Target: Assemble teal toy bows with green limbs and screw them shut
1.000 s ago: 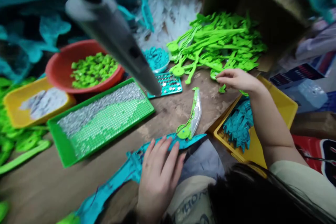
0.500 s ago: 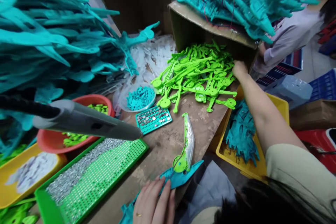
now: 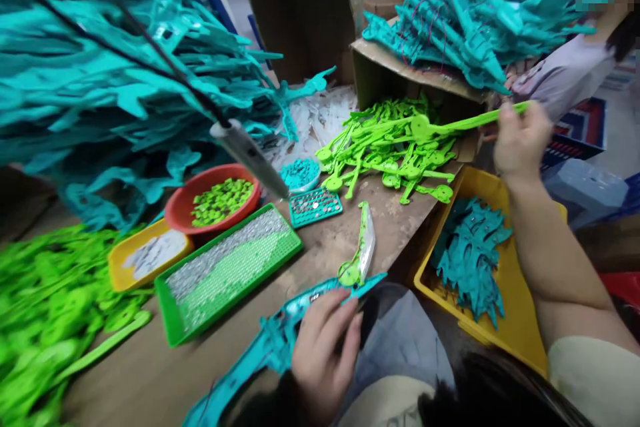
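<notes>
My right hand (image 3: 525,143) pinches the thin end of a long lime-green plastic arm (image 3: 463,125), lifted over the heap of like green arms (image 3: 385,140). The arm's round end points left. My left hand (image 3: 327,343) bends its fingers over a long teal plastic shell (image 3: 245,360), which lies at the table's near edge; its thumb is hidden. At the shell's far end sits another green arm (image 3: 350,272) with a clear plastic piece (image 3: 367,240) along it.
A grey electric screwdriver (image 3: 253,160) hangs over a green tray of screws (image 3: 233,280). Nearby are a teal tray of small discs (image 3: 315,207), a red bowl (image 3: 175,210) and a yellow tray (image 3: 117,270). Right stands a yellow bin (image 3: 523,307). Teal parts (image 3: 125,80) tower left. A person (image 3: 570,73) is beyond.
My right hand has come up out of the green heap, now with a green arm in it. My left hand stays on the teal shell. The view has shifted, showing more of the left side.
</notes>
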Motion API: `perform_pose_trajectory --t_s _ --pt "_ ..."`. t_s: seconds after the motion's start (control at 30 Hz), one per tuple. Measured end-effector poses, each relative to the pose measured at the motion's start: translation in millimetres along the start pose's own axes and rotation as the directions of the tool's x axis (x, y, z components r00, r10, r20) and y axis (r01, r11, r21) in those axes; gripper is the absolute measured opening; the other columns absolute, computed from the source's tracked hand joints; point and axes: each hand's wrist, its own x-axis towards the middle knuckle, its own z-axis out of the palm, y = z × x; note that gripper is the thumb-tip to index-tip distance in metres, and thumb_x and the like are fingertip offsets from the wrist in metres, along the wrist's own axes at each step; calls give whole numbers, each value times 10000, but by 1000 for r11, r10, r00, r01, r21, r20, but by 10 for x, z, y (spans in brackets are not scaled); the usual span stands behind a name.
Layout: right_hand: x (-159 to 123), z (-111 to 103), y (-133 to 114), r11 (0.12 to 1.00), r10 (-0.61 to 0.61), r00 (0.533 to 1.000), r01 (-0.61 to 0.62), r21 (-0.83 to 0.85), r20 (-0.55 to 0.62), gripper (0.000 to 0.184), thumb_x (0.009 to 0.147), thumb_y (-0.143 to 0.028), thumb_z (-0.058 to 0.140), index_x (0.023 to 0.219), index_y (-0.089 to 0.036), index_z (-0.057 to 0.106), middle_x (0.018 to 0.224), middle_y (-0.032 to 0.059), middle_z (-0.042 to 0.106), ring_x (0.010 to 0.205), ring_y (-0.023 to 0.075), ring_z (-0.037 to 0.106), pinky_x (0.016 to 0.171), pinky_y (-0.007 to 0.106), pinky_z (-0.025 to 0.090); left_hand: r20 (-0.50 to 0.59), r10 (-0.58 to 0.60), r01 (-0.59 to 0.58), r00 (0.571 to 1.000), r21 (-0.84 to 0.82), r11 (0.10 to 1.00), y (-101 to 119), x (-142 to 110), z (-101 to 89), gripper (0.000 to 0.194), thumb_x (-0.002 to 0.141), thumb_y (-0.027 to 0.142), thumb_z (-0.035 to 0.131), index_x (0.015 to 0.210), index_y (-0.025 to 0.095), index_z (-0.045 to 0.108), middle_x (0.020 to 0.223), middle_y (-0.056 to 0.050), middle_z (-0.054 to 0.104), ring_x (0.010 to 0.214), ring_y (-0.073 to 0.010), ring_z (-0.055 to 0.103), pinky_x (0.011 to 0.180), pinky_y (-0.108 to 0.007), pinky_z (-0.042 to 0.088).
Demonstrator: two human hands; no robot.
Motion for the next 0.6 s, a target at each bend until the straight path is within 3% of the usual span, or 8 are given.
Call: perform_pose_trajectory --t_s 0.03,0.1,0.23,0.27,0.33,0.4,0.53,0.6 --pt "-101 -123 -124 993 34 999 -33 111 -15 241 829 -369 525 668 -238 402 572 -50 378 513 136 503 597 347 517 2 -150 150 989 -106 983 71 -3 32 270 846 144 634 1104 222 654 1093 -71 677 1048 -206 642 925 -348 525" --pt "-363 -264 -308 935 165 978 -195 295 124 226 764 -343 565 627 -225 430 514 -70 362 408 98 436 504 311 504 117 -466 471 877 -398 787 187 -40 109 339 868 298 634 1196 224 591 1133 -86 668 1046 -212 651 912 -357 534" --pt "-1101 -160 -436 833 300 689 -526 170 660 270 688 -424 644 608 -181 556 483 -15 505 387 133 478 408 324 476 584 -430 703 689 -683 198 337 -262 262 519 808 488 674 1219 192 563 1086 -103 683 941 -232 683 814 -358 556" --pt "-1297 -98 -447 876 294 653 -477 77 698 291 709 -449 636 619 -181 566 512 7 542 435 163 526 446 356 503 609 -423 712 671 -689 137 360 -328 286 502 800 486 682 1179 172 584 1018 -96 698 871 -217 690 781 -341 555" --pt "-1658 7 -493 978 185 700 -203 -55 690 291 764 -465 615 735 -175 620 688 72 654 656 241 638 661 464 561 586 -501 712 637 -696 90 377 -435 311 444 787 463 701 1078 139 617 875 -68 706 749 -181 682 730 -313 548" --pt "-1969 51 -595 989 -87 688 148 -22 721 341 806 -476 608 957 -173 648 983 126 697 968 294 641 925 538 493 522 -610 700 596 -710 76 357 -490 311 421 744 461 737 977 127 630 776 -38 690 666 -156 655 680 -296 545" --pt "-2403 -20 -833 857 -446 283 408 314 849 534 828 -548 593 1213 -179 570 1196 130 643 1163 269 570 1122 549 327 412 -719 665 560 -741 93 277 -496 289 457 631 482 801 878 134 638 750 -5 661 654 -128 613 604 -246 525" --pt "-2494 -58 -864 844 -452 230 424 329 862 548 834 -551 582 1238 -182 557 1187 126 641 1152 264 574 1150 586 255 407 -720 664 562 -741 101 253 -497 292 465 625 488 799 881 133 643 755 -1 653 678 -126 608 605 -235 521"
